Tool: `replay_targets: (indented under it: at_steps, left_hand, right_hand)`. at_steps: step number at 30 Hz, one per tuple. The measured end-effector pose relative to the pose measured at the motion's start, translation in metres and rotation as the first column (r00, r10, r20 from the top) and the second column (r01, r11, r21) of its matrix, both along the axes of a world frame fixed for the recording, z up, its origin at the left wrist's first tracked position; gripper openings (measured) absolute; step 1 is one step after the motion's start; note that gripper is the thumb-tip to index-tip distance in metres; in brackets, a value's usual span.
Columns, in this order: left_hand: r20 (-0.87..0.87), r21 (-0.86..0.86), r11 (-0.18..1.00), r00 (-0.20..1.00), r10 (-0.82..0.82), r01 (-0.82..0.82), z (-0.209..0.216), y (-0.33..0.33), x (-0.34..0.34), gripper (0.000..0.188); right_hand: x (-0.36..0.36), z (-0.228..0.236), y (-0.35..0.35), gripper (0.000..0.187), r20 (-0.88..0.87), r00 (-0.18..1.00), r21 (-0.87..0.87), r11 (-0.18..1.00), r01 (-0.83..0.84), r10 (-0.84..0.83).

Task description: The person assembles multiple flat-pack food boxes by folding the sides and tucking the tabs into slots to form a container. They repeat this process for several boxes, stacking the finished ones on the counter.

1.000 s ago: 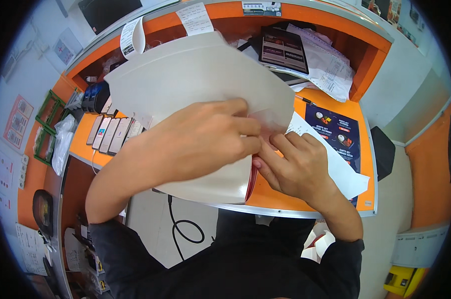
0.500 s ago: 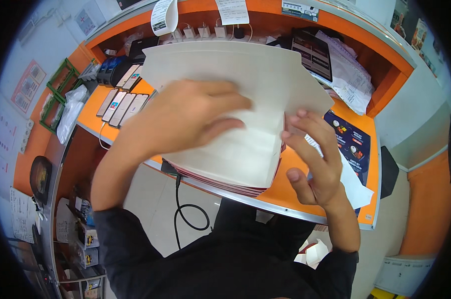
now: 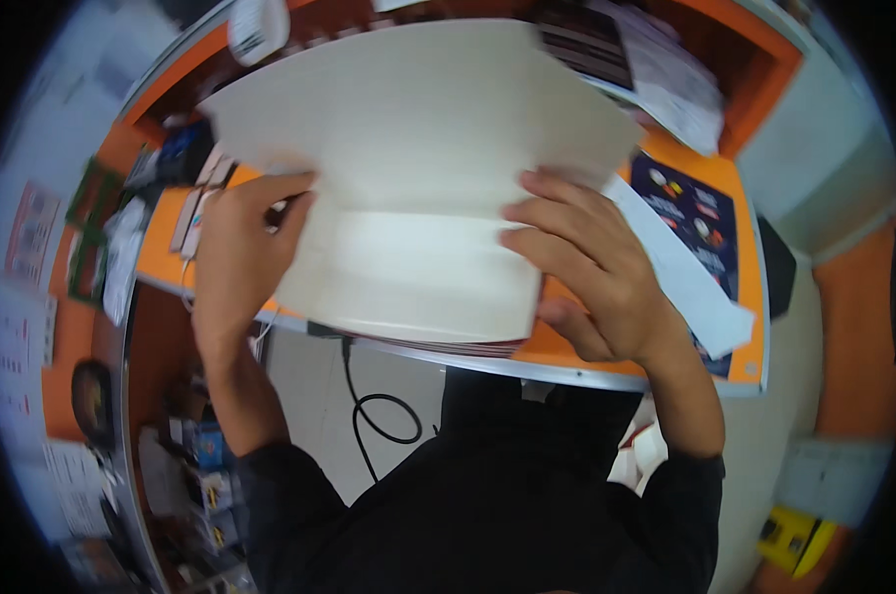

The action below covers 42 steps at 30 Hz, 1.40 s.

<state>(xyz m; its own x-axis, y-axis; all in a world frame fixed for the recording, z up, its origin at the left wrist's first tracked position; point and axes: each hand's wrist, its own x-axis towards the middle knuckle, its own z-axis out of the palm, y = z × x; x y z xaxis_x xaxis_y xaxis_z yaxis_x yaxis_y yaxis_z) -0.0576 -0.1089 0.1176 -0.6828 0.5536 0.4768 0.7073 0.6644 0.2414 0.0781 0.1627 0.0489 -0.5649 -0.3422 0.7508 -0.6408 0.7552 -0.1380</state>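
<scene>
A creased sheet of box cardboard [image 3: 418, 267], cream-white inside, lies over a stack of red-edged sheets [image 3: 448, 346] at the table's front edge. Its wide back panel leans up and away from me. At the left edge, by the crease, my left hand [image 3: 245, 243] pinches the cardboard between thumb and fingers. My right hand [image 3: 601, 272] grips the right edge. Its fingers reach over the inner face, and the thumb is low beside the outer side.
The orange table [image 3: 562, 346] carries several phones at the left, partly hidden. A dark printed menu sheet [image 3: 700, 213] and a white paper [image 3: 680, 272] lie at the right. Behind stands an orange shelf with papers. A black cable [image 3: 388, 398] loops on the floor.
My left hand has gone from above the cardboard's middle to its left edge and pinches it. The right hand has moved in onto the right edge. The view has shifted slightly.
</scene>
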Motion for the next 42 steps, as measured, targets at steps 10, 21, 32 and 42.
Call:
replay_targets:
  at_steps: [10, 21, 32, 42]
  left_hand:
    - [-0.030, -0.193, 0.957, 0.974, -0.225, 0.215, 0.006, -0.017, -0.031, 0.034]
    - [0.229, 0.468, 0.878, 0.946, -0.231, 0.102, -0.038, 0.016, 0.037, 0.046]
    - [-0.382, 0.073, 0.996, 0.921, 0.074, -0.050, -0.013, -0.004, 0.020, 0.049]
    - [-0.492, -0.192, 0.878, 0.731, -0.473, 0.439, -0.030, 0.029, 0.106, 0.041]
  right_hand:
    - [0.104, -0.060, -0.063, 0.029, -0.457, 0.787, -0.472, 0.863, 0.180, -0.413]
    - [0.341, -0.454, -0.069, 0.016, 0.784, -0.184, -0.183, -0.504, 0.844, -0.593]
    - [0.287, -0.607, 0.006, 0.057, 0.962, -0.219, 0.263, -0.339, 0.903, 0.163]
    - [0.383, -0.463, 0.012, 0.020, 0.867, -0.249, -0.262, -0.820, 0.508, -0.431]
